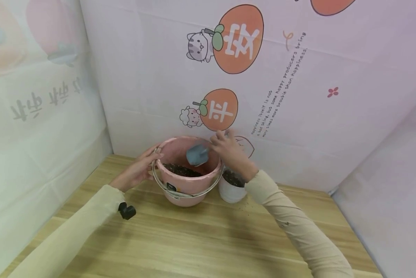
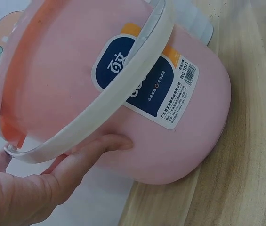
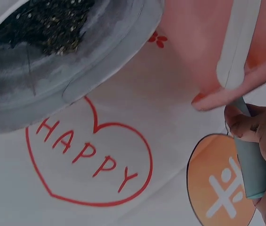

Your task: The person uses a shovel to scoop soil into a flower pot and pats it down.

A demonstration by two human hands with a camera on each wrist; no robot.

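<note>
A pink bucket (image 1: 185, 187) with dark soil (image 1: 181, 170) in its bottom stands on the table, its pale handle (image 2: 100, 101) hanging down the front. My left hand (image 1: 140, 170) grips its left side at the rim, near the handle's end; the left wrist view shows the thumb (image 2: 116, 142) lying along the wall. In my right hand (image 1: 230, 150) is the grey-blue handle of a small garden trowel (image 3: 251, 165). Its blade (image 1: 197, 155) hangs inside the bucket, above the soil. Right of the bucket, a white pot (image 1: 231, 193) holds soil as well, partly hidden by my right wrist.
The wooden table (image 1: 194, 239) meets printed white sheets (image 1: 298, 162) at the back and both sides. A few soil crumbs lie by the pot. A black item (image 1: 126, 211) sits at my left sleeve.
</note>
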